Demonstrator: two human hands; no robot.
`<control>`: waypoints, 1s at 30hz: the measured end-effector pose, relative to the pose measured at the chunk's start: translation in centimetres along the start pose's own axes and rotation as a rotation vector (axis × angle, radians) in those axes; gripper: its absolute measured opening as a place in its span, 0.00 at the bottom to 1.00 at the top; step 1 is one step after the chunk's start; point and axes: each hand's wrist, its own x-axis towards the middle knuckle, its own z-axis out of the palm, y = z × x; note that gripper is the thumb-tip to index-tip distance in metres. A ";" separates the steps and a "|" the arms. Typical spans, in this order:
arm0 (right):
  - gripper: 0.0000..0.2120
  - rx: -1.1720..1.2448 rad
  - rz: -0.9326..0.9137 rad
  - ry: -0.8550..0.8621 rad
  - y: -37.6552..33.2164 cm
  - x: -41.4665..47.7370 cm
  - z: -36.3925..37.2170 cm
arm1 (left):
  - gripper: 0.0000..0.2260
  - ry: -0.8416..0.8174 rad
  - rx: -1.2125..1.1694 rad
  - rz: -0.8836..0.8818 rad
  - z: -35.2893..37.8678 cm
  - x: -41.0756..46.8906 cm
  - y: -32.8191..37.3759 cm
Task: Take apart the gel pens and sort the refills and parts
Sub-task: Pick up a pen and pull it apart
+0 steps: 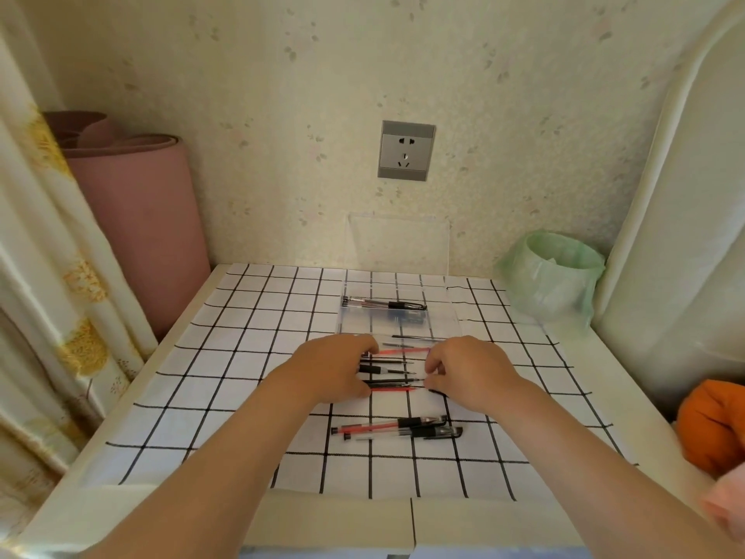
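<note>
A row of loose red and black refills (397, 371) lies on the checked cloth between my hands. My left hand (334, 371) rests on their left ends with curled fingers. My right hand (467, 371) pinches at their right ends. Whether either hand grips a refill is unclear. Nearer me lie whole gel pens (397, 427), one red and two black. A clear plastic box (399, 312) beyond the refills holds a black pen (383, 304) in its far compartment.
The box's clear lid (397, 244) leans on the wall. A green-lined bin (550, 272) stands at the back right. A pink rolled mat (141, 219) stands at the left, a curtain beside it. An orange cloth (709, 421) lies at the right.
</note>
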 end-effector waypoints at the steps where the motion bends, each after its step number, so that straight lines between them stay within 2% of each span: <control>1: 0.11 0.005 -0.002 0.005 -0.1 -0.1 -0.1 | 0.26 0.006 0.009 0.004 0.1 0.0 0.0; 7: 0.08 0.058 -0.037 0.214 -1.3 0.4 -2.0 | 0.25 -0.019 0.033 0.028 0.3 0.3 -0.1; 10: 0.08 0.063 -0.041 0.250 -1.8 1.8 -2.5 | 0.23 0.001 -0.012 0.040 -0.5 0.2 -0.4; 15: 0.06 -0.036 -0.065 0.121 -2.7 5.2 -3.4 | 0.17 0.106 -0.086 0.011 -2.7 -0.4 -1.8; 22: 0.02 -0.181 -0.095 -0.146 -4.8 9.2 -4.5 | 0.12 0.077 -0.176 -0.016 -3.7 -0.6 -3.2; 24: 0.01 -0.246 -0.106 -0.188 -5.4 9.6 -4.5 | 0.11 0.070 -0.183 -0.009 -3.8 -0.5 -3.3; 30: 0.06 -0.320 -0.112 -0.206 -5.8 10.1 -3.4 | 0.10 0.042 -0.187 -0.020 -4.1 -0.2 -3.4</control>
